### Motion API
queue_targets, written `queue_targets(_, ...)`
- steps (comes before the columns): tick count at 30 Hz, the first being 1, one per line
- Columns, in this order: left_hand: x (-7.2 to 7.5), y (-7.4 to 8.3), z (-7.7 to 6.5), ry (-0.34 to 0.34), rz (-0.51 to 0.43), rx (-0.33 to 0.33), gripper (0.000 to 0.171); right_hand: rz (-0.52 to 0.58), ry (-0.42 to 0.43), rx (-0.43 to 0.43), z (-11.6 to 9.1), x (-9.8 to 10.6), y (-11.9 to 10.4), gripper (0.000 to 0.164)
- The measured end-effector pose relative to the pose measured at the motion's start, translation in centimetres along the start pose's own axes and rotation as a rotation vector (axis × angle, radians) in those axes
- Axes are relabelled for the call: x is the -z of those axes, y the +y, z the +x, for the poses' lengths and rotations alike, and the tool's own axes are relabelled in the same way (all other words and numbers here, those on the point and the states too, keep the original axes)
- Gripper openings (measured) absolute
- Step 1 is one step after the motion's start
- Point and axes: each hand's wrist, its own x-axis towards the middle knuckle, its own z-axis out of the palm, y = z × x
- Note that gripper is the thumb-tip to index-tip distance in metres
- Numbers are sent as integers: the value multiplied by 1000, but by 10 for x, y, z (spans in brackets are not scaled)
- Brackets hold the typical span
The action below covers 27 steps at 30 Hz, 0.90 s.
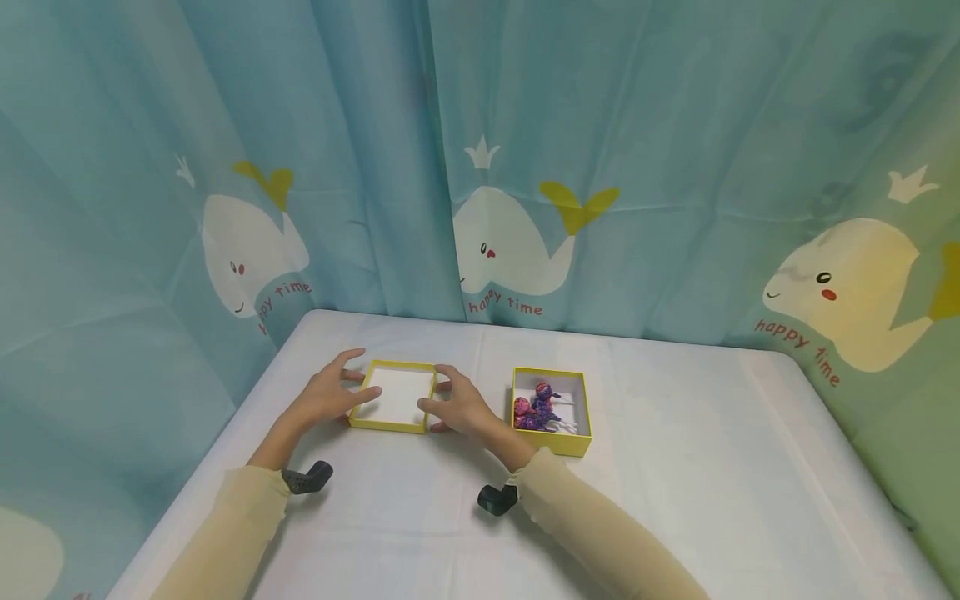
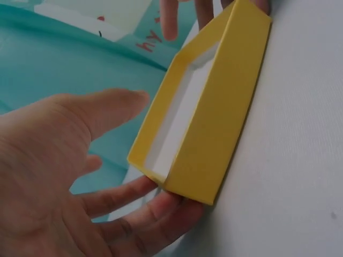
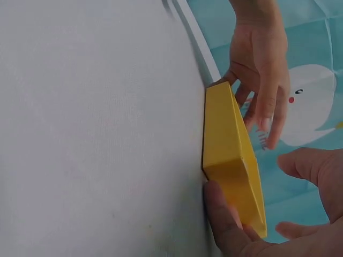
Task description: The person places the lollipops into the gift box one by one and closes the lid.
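A shallow yellow box lid [image 1: 388, 426] with a white inside lies open side up on the white table. At its left side is my left hand [image 1: 324, 397]; in the left wrist view its lower fingers [image 2: 161, 206] touch the lid's end, while the thumb stands apart above the rim. My right hand [image 1: 467, 408] is at the opposite side. Its lower fingertips [image 3: 215, 198] touch the lid near the table, and the thumb is held off it. To the right stands a yellow box [image 1: 566, 444] holding several lollipops [image 1: 542, 408] in purple and red wrappers.
A white cloth [image 1: 675, 483] covers the table. Blue curtains [image 1: 660, 125] with whale prints hang behind its far edge and on the left. Dark wrist devices [image 1: 309, 477] sit at both cuffs.
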Motion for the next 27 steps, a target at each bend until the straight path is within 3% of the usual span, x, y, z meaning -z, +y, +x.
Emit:
queue_targets(7, 0, 4, 1, 5, 73, -28, 90, -1, 26, 0, 2, -2, 1, 74)
queue_targets(16, 1, 18, -4, 5, -7, -19, 87, 67, 69, -8, -1, -2, -3, 78)
queue_targets(27, -3, 37, -7, 56, -55, -104, 82, 65, 150, 81, -9, 5, -10, 77)
